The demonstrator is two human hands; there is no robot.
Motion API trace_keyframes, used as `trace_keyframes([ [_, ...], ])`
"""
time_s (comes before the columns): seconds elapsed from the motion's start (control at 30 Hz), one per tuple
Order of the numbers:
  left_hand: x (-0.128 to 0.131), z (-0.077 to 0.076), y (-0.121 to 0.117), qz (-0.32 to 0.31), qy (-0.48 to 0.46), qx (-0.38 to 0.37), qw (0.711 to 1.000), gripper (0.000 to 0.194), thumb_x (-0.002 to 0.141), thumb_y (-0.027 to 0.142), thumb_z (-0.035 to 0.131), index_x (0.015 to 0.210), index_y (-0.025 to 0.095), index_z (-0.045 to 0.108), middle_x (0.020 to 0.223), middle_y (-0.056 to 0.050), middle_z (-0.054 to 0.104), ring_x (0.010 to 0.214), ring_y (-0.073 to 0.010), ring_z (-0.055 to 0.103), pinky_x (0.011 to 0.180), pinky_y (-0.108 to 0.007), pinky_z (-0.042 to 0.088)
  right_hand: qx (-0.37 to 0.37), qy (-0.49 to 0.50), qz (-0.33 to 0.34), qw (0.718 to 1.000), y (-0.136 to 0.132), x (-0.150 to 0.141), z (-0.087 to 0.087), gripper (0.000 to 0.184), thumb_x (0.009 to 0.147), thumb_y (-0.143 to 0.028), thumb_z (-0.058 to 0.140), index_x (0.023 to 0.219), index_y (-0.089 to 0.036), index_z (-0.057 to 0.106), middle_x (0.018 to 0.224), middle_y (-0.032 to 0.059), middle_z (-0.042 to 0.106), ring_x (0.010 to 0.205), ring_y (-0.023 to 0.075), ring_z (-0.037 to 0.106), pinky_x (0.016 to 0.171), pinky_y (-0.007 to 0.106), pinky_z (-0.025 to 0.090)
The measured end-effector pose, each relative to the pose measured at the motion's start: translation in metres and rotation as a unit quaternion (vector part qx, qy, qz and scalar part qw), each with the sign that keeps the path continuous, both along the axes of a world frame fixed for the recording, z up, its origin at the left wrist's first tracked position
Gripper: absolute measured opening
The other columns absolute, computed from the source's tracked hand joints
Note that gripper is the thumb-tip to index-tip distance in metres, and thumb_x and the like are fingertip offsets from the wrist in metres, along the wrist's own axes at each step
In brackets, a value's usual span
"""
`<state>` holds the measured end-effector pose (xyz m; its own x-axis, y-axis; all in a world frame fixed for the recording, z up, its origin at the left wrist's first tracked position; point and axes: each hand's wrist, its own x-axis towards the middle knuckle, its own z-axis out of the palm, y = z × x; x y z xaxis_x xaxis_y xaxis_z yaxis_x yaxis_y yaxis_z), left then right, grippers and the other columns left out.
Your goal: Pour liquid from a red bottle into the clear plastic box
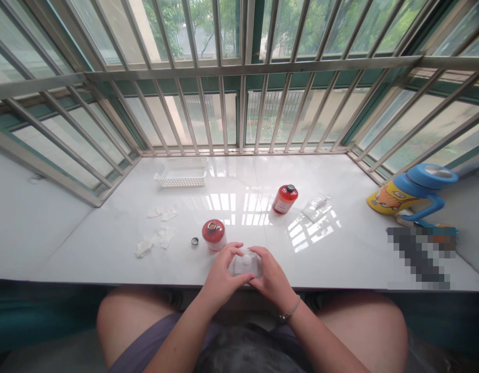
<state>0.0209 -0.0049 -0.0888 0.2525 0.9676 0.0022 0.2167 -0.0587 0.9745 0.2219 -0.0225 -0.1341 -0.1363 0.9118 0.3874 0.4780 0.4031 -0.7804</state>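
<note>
Close to the counter's front edge, my left hand [226, 269] and my right hand [270, 272] curl round a small clear plastic packet [246, 261] with a pale round part in it. Fingers and thumbs of both hands hold its two sides. Just left of my left hand stands a red bottle [214, 235] with its neck uncapped. Its dark ring-like cap [194, 242] lies on the counter beside it. Farther back stands a second red bottle [285, 200] with a black cap and a label.
Another clear packet [317, 208] lies right of the capped bottle. Crumpled white tissues [163, 237] lie at left, a white perforated basket [180, 178] behind them. A blue and yellow flask [410, 191] stands at right, near a blurred-out dark item [420, 259]. Window bars [243, 116] bound the white counter [107, 248].
</note>
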Motion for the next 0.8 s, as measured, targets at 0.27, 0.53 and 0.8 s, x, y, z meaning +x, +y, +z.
trace_keyframes([
  [0.27,-0.0001,0.0029,-0.001,-0.02,0.023,0.016,0.999,0.067,0.076,0.023,0.093,0.137,0.03,0.064,0.152,-0.01,0.062,0.146,-0.0327,0.057,0.129,-0.056,0.041,-0.002,-0.005,0.014,1.0,-0.0005,-0.0001,-0.0005,0.068,0.085,-0.021,0.081,0.145,-0.029,0.049,0.135,0.0129,0.066,0.122,0.0324,0.069,0.105,0.053,0.06],
  [0.53,0.0003,0.0055,-0.002,-0.013,-0.002,0.001,1.0,0.069,0.076,0.022,0.093,0.136,0.028,0.061,0.153,-0.011,0.06,0.146,-0.0328,0.056,0.128,-0.055,0.041,0.001,-0.014,0.017,1.0,-0.0003,0.0004,-0.0026,0.069,0.086,-0.02,0.08,0.146,-0.028,0.048,0.136,0.013,0.065,0.122,0.0317,0.068,0.106,0.052,0.059],
  [0.8,0.002,0.0064,-0.002,0.01,-0.03,-0.016,0.999,0.062,0.076,0.019,0.088,0.132,0.027,0.063,0.145,-0.01,0.064,0.142,-0.0309,0.06,0.126,-0.053,0.045,0.01,-0.019,0.005,1.0,-0.0007,-0.0005,-0.0019,0.066,0.086,-0.02,0.079,0.145,-0.027,0.05,0.134,0.0121,0.067,0.121,0.0309,0.069,0.105,0.05,0.061],
])
